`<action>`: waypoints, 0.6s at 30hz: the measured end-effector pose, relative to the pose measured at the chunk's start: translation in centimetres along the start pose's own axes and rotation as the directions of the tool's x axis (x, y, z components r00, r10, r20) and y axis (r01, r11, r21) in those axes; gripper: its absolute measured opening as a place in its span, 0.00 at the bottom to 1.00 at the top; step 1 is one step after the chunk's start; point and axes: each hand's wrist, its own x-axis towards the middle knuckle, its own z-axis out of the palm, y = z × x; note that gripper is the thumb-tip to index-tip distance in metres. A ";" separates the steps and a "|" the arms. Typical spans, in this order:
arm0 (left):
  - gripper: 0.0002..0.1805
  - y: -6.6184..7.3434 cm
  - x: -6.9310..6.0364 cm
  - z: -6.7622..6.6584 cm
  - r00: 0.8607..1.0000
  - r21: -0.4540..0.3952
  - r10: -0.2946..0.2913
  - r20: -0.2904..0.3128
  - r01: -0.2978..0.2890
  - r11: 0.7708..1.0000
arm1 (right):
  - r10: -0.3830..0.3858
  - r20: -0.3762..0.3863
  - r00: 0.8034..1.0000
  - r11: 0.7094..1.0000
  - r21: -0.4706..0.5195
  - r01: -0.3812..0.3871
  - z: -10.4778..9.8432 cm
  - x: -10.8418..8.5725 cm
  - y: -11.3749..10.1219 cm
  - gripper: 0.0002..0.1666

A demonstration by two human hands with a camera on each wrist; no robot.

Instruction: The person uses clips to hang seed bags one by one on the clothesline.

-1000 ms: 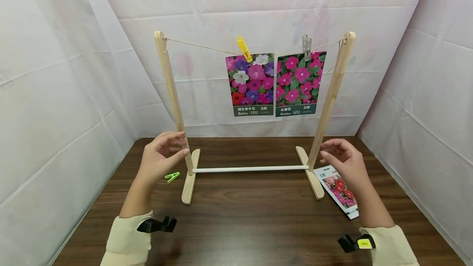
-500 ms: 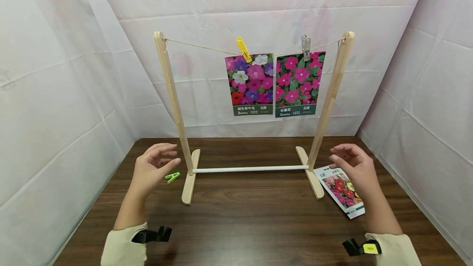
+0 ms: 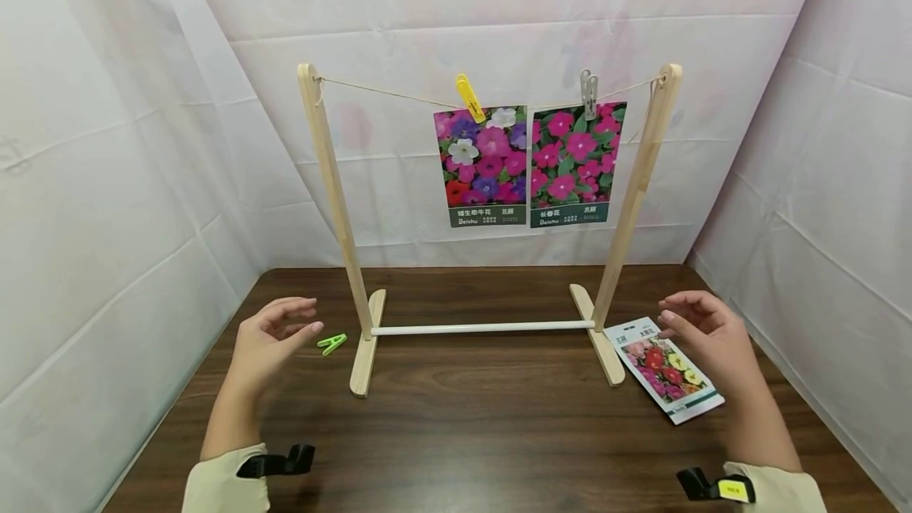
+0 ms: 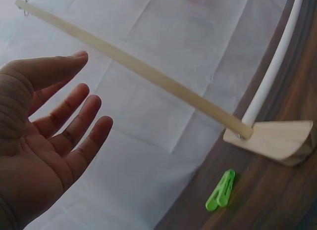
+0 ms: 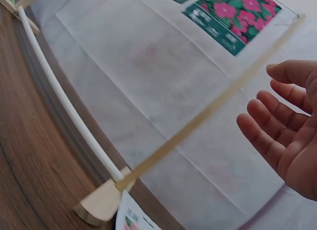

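My left hand hovers with relaxed fingers, holding nothing, just left of a green clothespin on the table. My right hand, likewise holding nothing, is held above the right side of a seed packet with red, pink and yellow flowers, lying on the table. Between the hands stands a wooden frame with a string across its top. A yellow clothespin clips a petunia seed packet to the string. Beside it, a grey clothespin clips a pink-flowered seed packet.
A white rod joins the two wooden feet of the frame low over the brown table. Pale cloth hangs behind the frame and along both sides.
Both hands have drawn away from the frame's posts, outward and toward the person. More of the lying seed packet now shows. The hanging packets stay on the string.
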 end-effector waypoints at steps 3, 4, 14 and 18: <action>0.20 -0.5 -0.3 -0.4 0.999 0.015 -0.044 0.003 0.044 0.999 | 0.020 -0.004 1.000 0.997 -0.073 -0.020 -0.9 -0.3 0.2 0.10; 0.21 -0.7 -0.4 -0.5 0.998 0.016 -0.061 0.008 0.061 0.998 | 0.022 -0.006 1.000 0.996 -0.089 -0.023 -1.2 -0.4 0.2 0.10; 0.23 -3.9 -0.4 -1.2 0.988 0.073 -0.141 0.065 0.136 0.988 | 0.033 -0.004 0.999 0.977 -0.212 -0.033 -3.9 -1.7 1.1 0.13; 0.23 -5.4 -0.3 -1.3 0.986 0.142 -0.142 0.089 0.129 0.981 | 0.095 -0.017 0.995 0.918 -0.385 -0.094 -4.8 -2.2 1.8 0.18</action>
